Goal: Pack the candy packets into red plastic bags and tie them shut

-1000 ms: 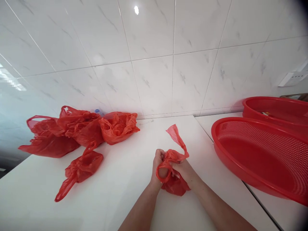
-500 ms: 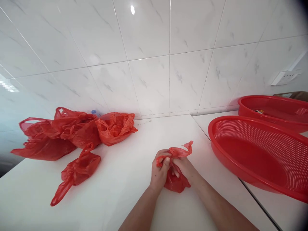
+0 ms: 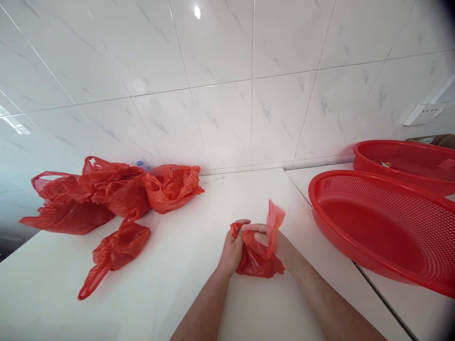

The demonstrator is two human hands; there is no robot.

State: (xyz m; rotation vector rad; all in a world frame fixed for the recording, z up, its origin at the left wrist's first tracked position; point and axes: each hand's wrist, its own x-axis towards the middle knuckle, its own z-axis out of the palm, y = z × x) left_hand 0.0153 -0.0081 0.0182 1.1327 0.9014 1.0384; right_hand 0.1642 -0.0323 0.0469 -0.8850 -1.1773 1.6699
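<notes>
A red plastic bag (image 3: 258, 263) is sitting on the white desk (image 3: 185, 284), right of the middle and toward the near side, between the person's two hands. Its thin film is creasing heavily, catching pale glints on the near face and letting some light through. The lower part is bulging softly, but the contents are not showing clearly. Higher up, the film is bunching into folds, and a loose flap (image 3: 275, 220) is standing out from the right side, looking paler and pinker than the body.

The left hand (image 3: 230, 251) is grasping a gathered twist of the bag at its upper left, with the thumb lying along the near side and the fingers curling around behind. The right hand (image 3: 284, 251) is reaching in from the right, its fingers stretching left across the bag's top toward the left fingertips; the flap is partly covering it, so whether it is gripping the film, I cannot tell. Both forearms are coming in from the near edge, slanting toward each other.

The bag's body is spreading left to right along its near edge, its lower right corner pointing right. The body is showing no plain long axis. The flap's long axis is running away from the body, its wider free end pointing up or far, which of these I cannot tell.
</notes>
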